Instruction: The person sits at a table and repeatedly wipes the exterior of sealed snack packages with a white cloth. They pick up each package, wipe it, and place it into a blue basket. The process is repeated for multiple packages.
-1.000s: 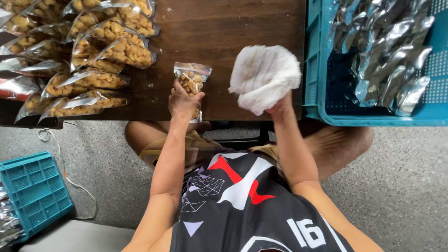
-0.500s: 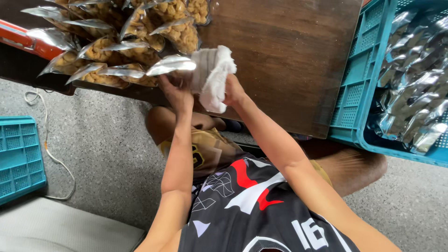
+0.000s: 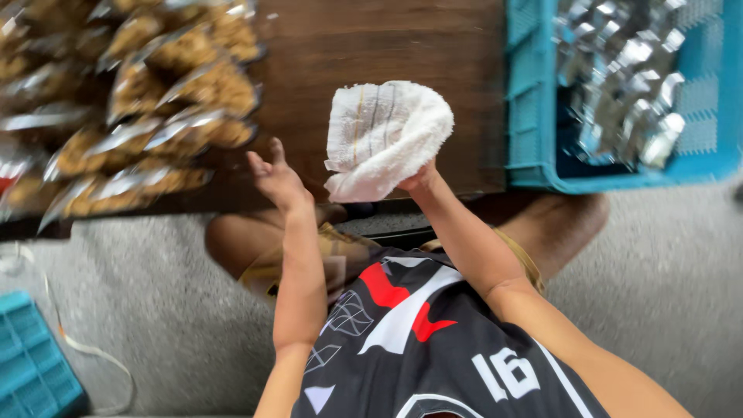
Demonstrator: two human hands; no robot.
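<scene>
Starting at the left, blurred snack bags (image 3: 155,116) crowd the desk (image 3: 371,46); their contents are hard to make out. Beside them the left hand (image 3: 275,179) hovers with fingers spread, holding nothing. The right hand (image 3: 418,179), mostly hidden, grips a white towel (image 3: 383,135) from beneath: soft, light, floppy, best bunched. A teal crate (image 3: 534,116) runs off frame.

1. The pile of filled bags (image 3: 147,116) lies on the left part of the surface (image 3: 371,46).
2. The crate (image 3: 534,116) sits at the right edge of the surface, with what seem to be empty pouches (image 3: 627,85) in it; blur hides detail.
3. Between pile and crate, the towel (image 3: 383,135) is over the surface, in the right hand (image 3: 418,179).
4. The left hand (image 3: 275,178) is just right of the pile, apart from the towel.
5. A second crate (image 3: 31,364) stands on the floor (image 3: 155,310), lower left.
</scene>
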